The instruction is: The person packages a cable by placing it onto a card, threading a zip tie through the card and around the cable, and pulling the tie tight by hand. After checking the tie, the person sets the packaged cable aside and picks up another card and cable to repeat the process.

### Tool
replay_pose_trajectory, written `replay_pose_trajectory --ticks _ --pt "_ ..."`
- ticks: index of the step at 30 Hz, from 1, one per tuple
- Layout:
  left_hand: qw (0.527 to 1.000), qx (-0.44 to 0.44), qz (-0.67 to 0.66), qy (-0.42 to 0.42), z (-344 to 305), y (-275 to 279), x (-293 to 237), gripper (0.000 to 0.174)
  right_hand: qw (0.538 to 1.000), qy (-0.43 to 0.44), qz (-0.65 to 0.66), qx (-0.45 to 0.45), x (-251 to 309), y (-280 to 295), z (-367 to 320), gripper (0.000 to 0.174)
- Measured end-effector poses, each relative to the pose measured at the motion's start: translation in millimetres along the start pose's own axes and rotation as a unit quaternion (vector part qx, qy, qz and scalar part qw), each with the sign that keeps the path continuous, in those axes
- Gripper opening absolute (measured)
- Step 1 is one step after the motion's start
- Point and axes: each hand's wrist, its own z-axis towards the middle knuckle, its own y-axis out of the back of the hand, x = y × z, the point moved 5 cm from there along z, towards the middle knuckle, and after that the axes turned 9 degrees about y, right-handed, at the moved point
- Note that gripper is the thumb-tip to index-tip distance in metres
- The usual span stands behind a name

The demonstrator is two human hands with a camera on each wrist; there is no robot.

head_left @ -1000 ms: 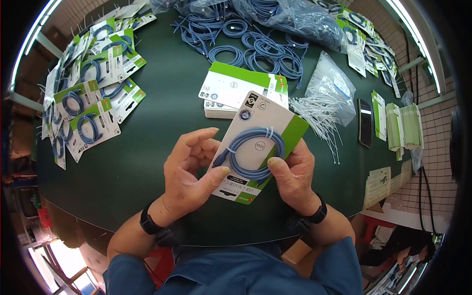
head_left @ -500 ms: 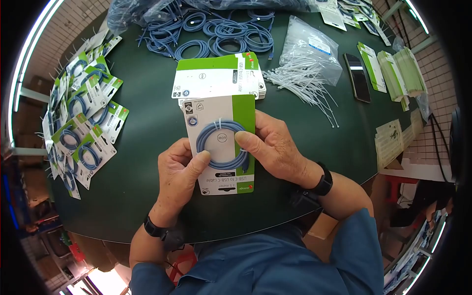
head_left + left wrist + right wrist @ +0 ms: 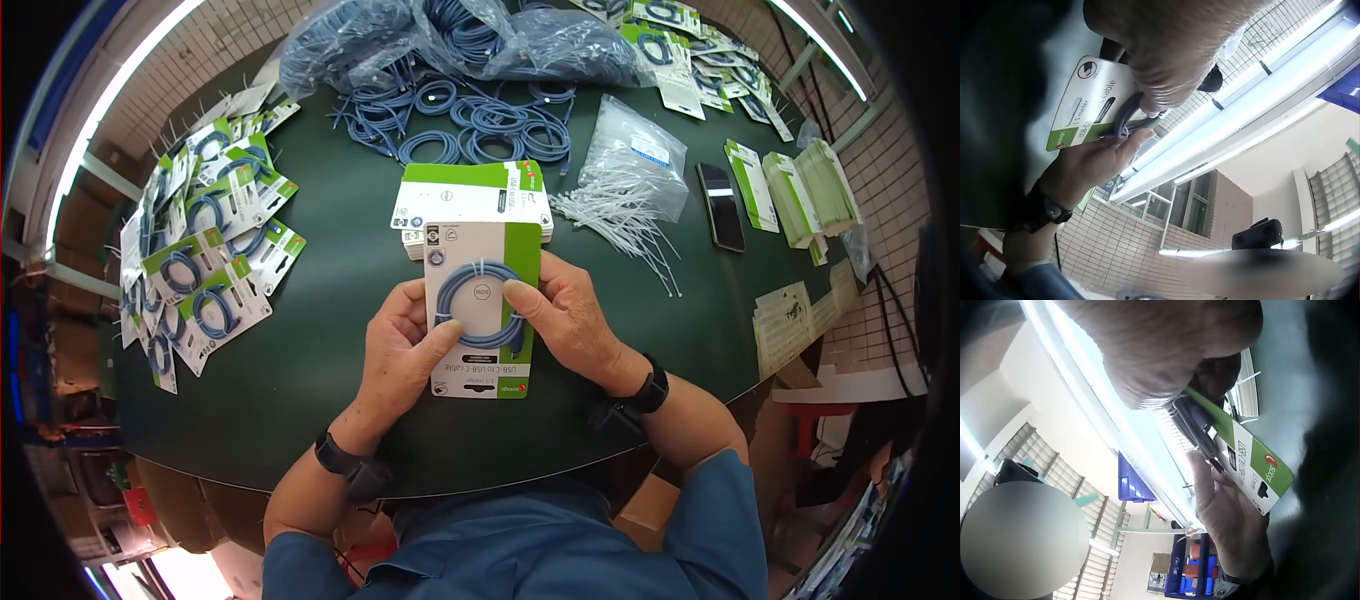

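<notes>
A white and green USB-C cable packaging card (image 3: 475, 312) is held up in front of the body, its lettering upside down in the head view. On its face lies a coiled blue cable (image 3: 470, 341), bound to the card by white zip ties. My left hand (image 3: 400, 345) pinches the left edge, thumb on the coil and fingers behind. The right hand (image 3: 572, 325) grips the right edge, its thumb pressing the coil's upper right. Both wrist views show the card (image 3: 1074, 115) between the two hands; the fingers behind it are mostly hidden.
Beyond the card stands a stack of blank cards (image 3: 450, 205). White zip ties (image 3: 625, 225) spill from a plastic bag (image 3: 640, 140); a phone (image 3: 721, 207) lies right of them. Loose cables (image 3: 500, 125) lie at the back, carded cables (image 3: 205, 310) at left, more card stacks (image 3: 790, 200) at right.
The card has turned from a slant to nearly upright. My left hand has closed from spread fingers to a pinch on its edge, and the right thumb has moved up the coil.
</notes>
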Motion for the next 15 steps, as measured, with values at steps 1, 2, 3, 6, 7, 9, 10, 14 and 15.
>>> replay_pose_trajectory --ticks 1,2,3,6,7,9,10,14,15 --pt "1.000 -0.004 0.002 -0.013 -0.8 2.5 -2.9 0.039 1.000 0.009 -0.001 -0.012 -0.7 2.3 -0.4 0.035" --pt "1.000 0.008 0.017 -0.011 -1.4 2.4 -3.1 0.043 1.000 0.017 -0.003 -0.026 -0.5 3.8 -0.5 0.035" --pt "0.999 0.022 0.030 -0.009 -2.2 0.4 -2.8 0.048 0.999 0.026 -0.007 -0.021 0.7 2.5 -0.4 0.035" --pt "0.996 0.056 0.067 0.018 -5.2 -10.3 -6.5 0.053 0.998 0.050 0.005 -0.042 7.1 6.3 -1.5 0.035" --pt "0.992 0.071 0.090 0.051 -6.9 -13.1 -6.4 0.053 0.998 0.058 0.003 -0.040 9.5 6.7 -1.6 0.035" --pt "0.987 0.078 0.115 0.078 -8.9 -14.4 -9.5 0.054 0.996 0.073 0.005 -0.047 12.0 7.1 -0.6 0.036" --pt "0.987 0.073 0.119 0.082 -10.1 -15.6 -12.0 0.052 0.996 0.077 0.008 -0.048 11.1 6.7 -0.6 0.036" --pt "0.990 0.069 0.082 0.095 -15.8 -19.8 -4.1 0.039 0.996 0.050 -0.003 -0.071 -3.0 18.2 -7.6 0.034" --pt "0.990 0.060 0.100 0.078 -18.6 -15.8 -2.2 0.035 0.996 0.054 -0.009 -0.065 -6.1 17.3 -5.3 0.033"
